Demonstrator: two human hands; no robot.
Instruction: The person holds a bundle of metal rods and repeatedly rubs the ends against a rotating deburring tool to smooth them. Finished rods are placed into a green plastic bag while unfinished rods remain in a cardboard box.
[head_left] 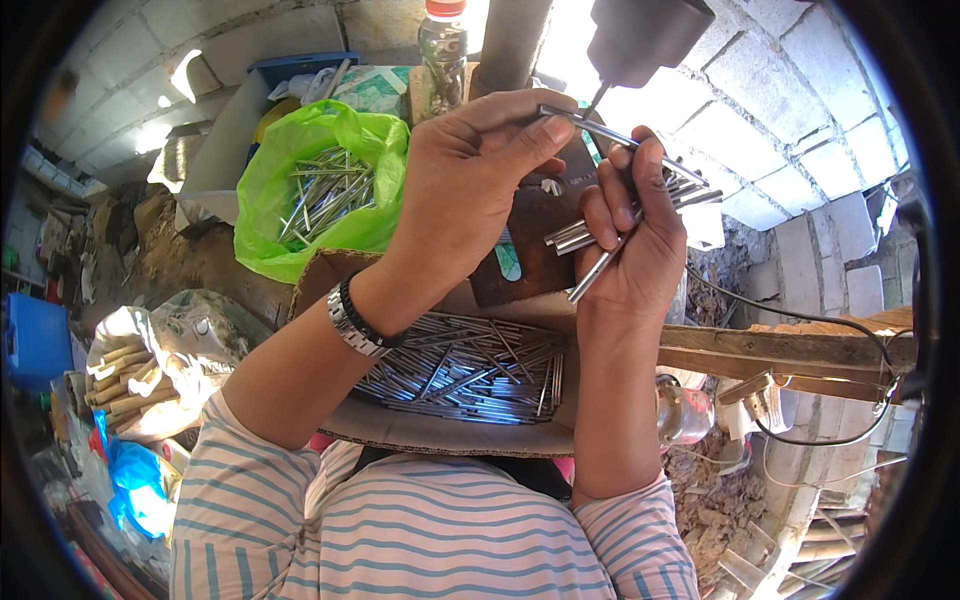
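Note:
My left hand (470, 165) pinches the end of a thin metal tube (606, 132) between thumb and fingers. The tube slants down to the right, past the fingertips of my right hand (640, 235). That hand is closed round a bundle of several similar tubes (598, 274), which stick out on both sides of the fingers. Just above the pinched tube is the bit (599, 95) of a dark drill head (648, 40); whether they touch I cannot tell. Below my hands is a brown metal plate (520, 235). Many loose tubes (470, 370) fill a cardboard box (480, 438) against my body.
A bright green plastic bag (262, 215) with more tubes stands at the left, before a pale bin (215, 165). A bottle (442, 65) with a red cap stands by the drill column (512, 45). A wooden beam (770, 355) and a black cable (775, 312) run at the right.

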